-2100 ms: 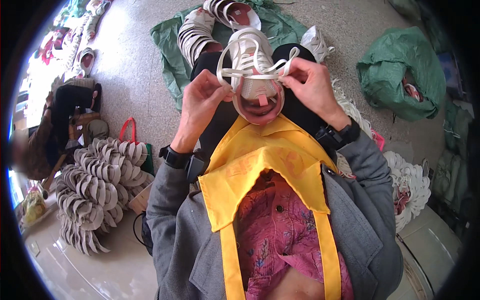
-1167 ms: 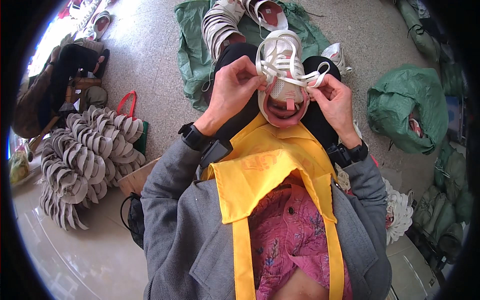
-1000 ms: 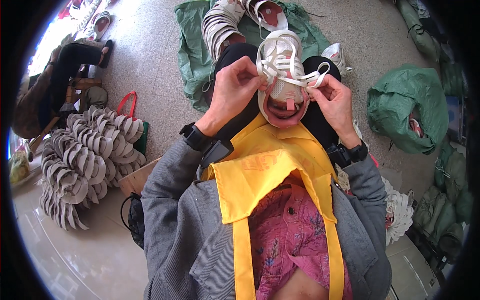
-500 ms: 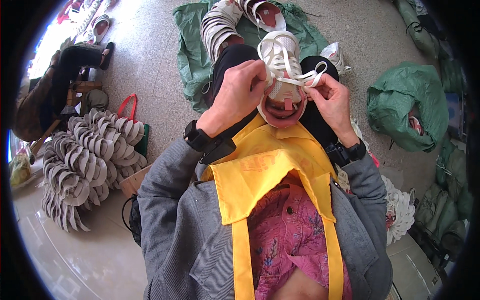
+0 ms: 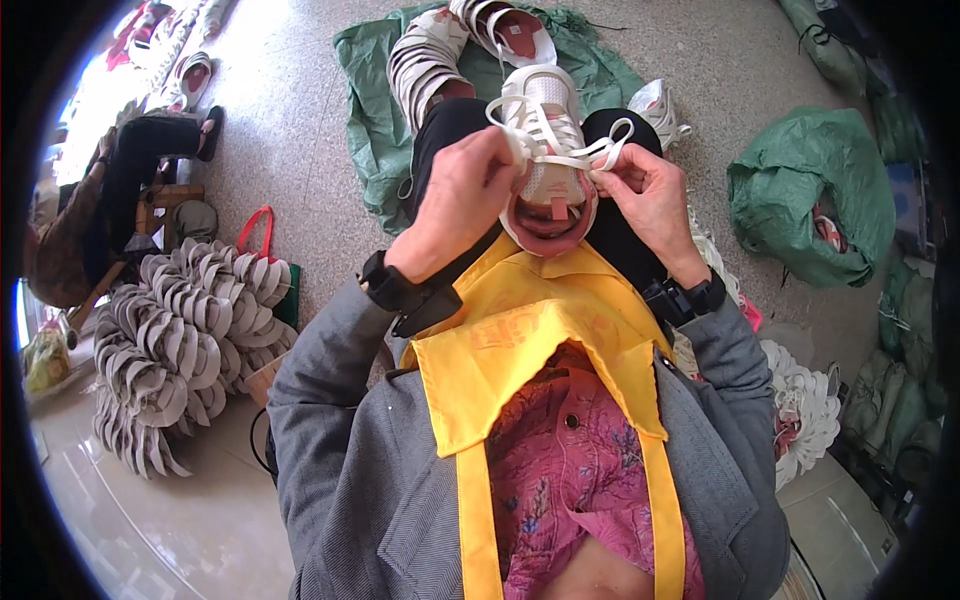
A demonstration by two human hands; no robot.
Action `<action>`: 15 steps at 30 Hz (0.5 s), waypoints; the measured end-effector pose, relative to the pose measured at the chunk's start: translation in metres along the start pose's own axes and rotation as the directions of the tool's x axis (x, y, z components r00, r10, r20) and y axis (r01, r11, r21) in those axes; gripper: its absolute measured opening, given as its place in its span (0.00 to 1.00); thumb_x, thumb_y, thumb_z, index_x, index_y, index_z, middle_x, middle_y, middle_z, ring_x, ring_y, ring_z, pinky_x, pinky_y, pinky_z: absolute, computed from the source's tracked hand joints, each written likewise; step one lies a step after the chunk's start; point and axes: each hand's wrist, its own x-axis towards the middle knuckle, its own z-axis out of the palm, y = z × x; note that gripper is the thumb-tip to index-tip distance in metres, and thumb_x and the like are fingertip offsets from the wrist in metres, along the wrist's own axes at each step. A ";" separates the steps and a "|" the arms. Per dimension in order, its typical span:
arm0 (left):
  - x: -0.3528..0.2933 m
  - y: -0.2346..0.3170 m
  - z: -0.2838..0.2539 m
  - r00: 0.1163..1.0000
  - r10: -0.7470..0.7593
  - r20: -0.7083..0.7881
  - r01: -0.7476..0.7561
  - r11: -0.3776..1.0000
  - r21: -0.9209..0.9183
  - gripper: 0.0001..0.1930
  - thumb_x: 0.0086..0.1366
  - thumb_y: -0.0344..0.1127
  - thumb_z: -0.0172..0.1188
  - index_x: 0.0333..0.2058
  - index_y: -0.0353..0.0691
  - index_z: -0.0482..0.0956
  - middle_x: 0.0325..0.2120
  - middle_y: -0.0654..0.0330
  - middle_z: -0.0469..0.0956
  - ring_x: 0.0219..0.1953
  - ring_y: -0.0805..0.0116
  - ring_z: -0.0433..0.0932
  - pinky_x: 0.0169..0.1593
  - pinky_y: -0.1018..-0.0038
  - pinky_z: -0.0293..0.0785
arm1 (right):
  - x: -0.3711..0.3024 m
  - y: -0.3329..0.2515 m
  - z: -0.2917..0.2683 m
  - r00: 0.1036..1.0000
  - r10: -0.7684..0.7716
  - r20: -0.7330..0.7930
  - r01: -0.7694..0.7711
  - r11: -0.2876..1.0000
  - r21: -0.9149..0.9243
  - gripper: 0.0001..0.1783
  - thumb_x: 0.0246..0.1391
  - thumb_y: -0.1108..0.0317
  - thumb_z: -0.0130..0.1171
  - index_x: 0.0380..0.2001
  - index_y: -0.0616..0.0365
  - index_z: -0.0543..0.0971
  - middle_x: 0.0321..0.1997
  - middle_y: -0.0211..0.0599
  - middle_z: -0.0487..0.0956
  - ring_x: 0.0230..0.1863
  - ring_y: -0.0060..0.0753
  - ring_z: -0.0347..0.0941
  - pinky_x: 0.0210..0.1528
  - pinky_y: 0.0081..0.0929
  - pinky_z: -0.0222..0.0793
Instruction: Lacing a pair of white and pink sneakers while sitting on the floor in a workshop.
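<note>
A white and pink sneaker (image 5: 548, 190) rests between my knees, toe pointing away and its pink-lined opening toward me. White shoelace (image 5: 570, 158) runs across its front and stands up in a loop on each side. At the left of the sneaker my left hand (image 5: 462, 195) is closed, thumb and forefinger pinching the lace; its other fingers are curled in. My right hand (image 5: 645, 195) pinches the lace on the right side, beneath the right loop. A yellow apron (image 5: 530, 320) spreads over my lap below the sneaker.
Nested rows of shoe uppers (image 5: 425, 65) lie on a green sheet (image 5: 370, 130) ahead. Grey curved pieces (image 5: 170, 350) are heaped at left, near a seated person (image 5: 150, 150). A green sack (image 5: 800, 190) stands at right; white pieces (image 5: 805, 410) are piled nearer.
The view has shifted slightly, so the sneaker and both hands sit a little further left. Both hands keep their pinch on the lace; the right loop looks a little smaller.
</note>
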 end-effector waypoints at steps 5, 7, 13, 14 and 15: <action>-0.006 -0.002 0.001 0.998 -0.019 -0.052 0.022 0.999 0.044 0.06 0.61 0.24 0.62 0.34 0.32 0.73 0.23 0.51 0.77 0.27 0.56 0.80 0.33 0.67 0.76 | -0.001 0.004 -0.003 0.999 0.013 -0.039 -0.012 1.000 0.022 0.03 0.56 0.79 0.64 0.34 0.64 0.80 0.33 0.31 0.84 0.35 0.17 0.81 0.37 0.18 0.77; -0.007 -0.003 0.008 0.999 -0.024 -0.044 0.026 0.999 0.041 0.06 0.62 0.23 0.61 0.35 0.32 0.73 0.24 0.51 0.77 0.27 0.54 0.79 0.33 0.66 0.75 | -0.002 0.005 0.000 0.998 -0.037 -0.055 0.035 0.999 -0.028 0.03 0.56 0.78 0.65 0.33 0.64 0.80 0.32 0.31 0.84 0.34 0.17 0.81 0.36 0.18 0.77; -0.010 0.004 0.013 0.996 -0.082 -0.033 0.082 0.996 -0.021 0.08 0.62 0.26 0.61 0.33 0.33 0.70 0.28 0.48 0.74 0.31 0.45 0.76 0.34 0.61 0.72 | 0.002 0.003 0.006 0.985 -0.165 -0.050 0.156 0.977 -0.148 0.05 0.53 0.76 0.67 0.30 0.63 0.80 0.26 0.33 0.83 0.26 0.19 0.80 0.31 0.21 0.76; -0.011 0.004 0.012 0.996 -0.078 -0.037 0.077 0.997 -0.014 0.08 0.63 0.26 0.61 0.33 0.33 0.70 0.28 0.48 0.74 0.31 0.46 0.76 0.34 0.61 0.72 | 0.002 0.000 0.005 0.986 -0.163 -0.033 0.155 0.972 -0.177 0.05 0.53 0.76 0.67 0.31 0.63 0.80 0.27 0.34 0.83 0.26 0.20 0.80 0.31 0.22 0.75; -0.012 0.005 0.012 0.996 -0.073 -0.041 0.073 0.997 -0.007 0.08 0.63 0.26 0.62 0.33 0.33 0.70 0.28 0.48 0.74 0.30 0.47 0.76 0.33 0.62 0.72 | 0.002 -0.003 0.005 0.976 -0.220 -0.007 0.211 0.942 -0.260 0.05 0.52 0.76 0.67 0.31 0.63 0.80 0.27 0.34 0.83 0.27 0.21 0.81 0.31 0.22 0.76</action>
